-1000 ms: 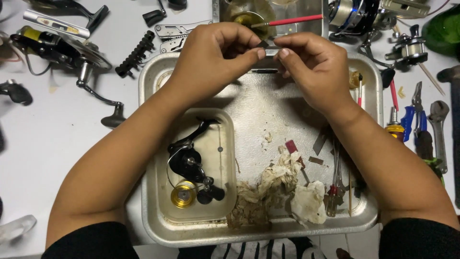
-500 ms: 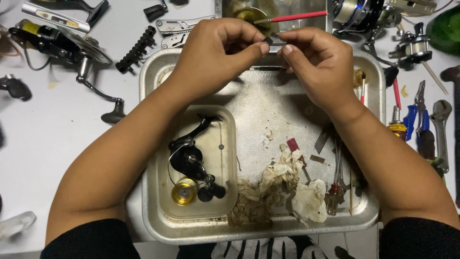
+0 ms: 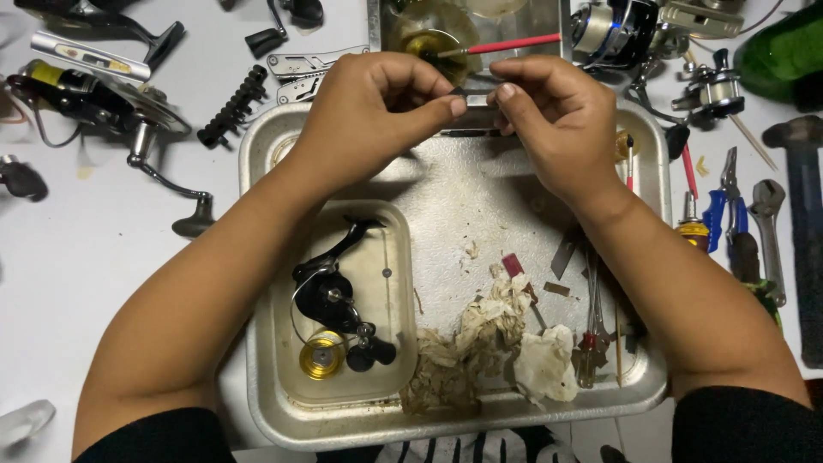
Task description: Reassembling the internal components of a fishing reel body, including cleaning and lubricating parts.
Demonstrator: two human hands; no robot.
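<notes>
Both hands meet over the far edge of the large dented metal tray (image 3: 651, 163), and between them sits a small thin dark metal part (image 3: 474, 91), most of it hidden by fingers. The left hand (image 3: 377, 116) pinches its left end between thumb and curled forefinger, pressed together tight; the right hand (image 3: 557, 120) pinches the right end the same way, so the part bridges the narrow gap between the two grips, just above the tray's far rim. It looks stiff, light and probably a little oily, so it may slip; taking it by the ends, as here, seems the sound hold, since the middle is too slight to grasp. Nearer in the tray stands a smaller cream rectangular dish (image 3: 390, 257) holding a black fishing-reel body (image 3: 330, 296) and a brass-coloured round spool (image 3: 321, 356). To its right lie crumpled stained paper wipes (image 3: 480, 343) and a red-handled small screwdriver (image 3: 591, 343). On the white tabletop (image 3: 77, 249) to the right lie blue-handled pliers (image 3: 724, 206).
</notes>
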